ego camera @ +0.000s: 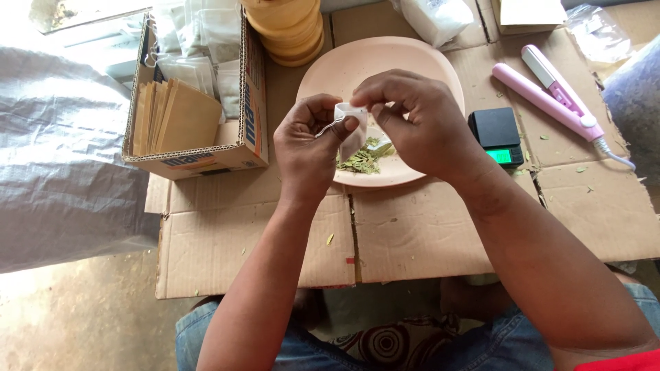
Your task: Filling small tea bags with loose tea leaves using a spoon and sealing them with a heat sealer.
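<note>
My left hand [309, 148] grips a small white paper sachet [352, 130] together with a thin metal spoon handle [328, 127]. My right hand [416, 120] pinches the sachet's top edge from the right. Both hands hover over a pale pink plate [412, 58] on flattened cardboard [412, 233]. A small heap of dried green leaves [364, 161] lies on the plate's near side, just under the sachet.
An open cardboard box [244, 148] at left holds brown paper envelopes [172, 117] and white sachets [199, 41]. A small black digital scale [495, 134] and a pink handheld sealer [550, 96] lie at right. A stack of yellowish round lids [289, 31] stands behind the plate. Grey sacking [55, 158] lies far left.
</note>
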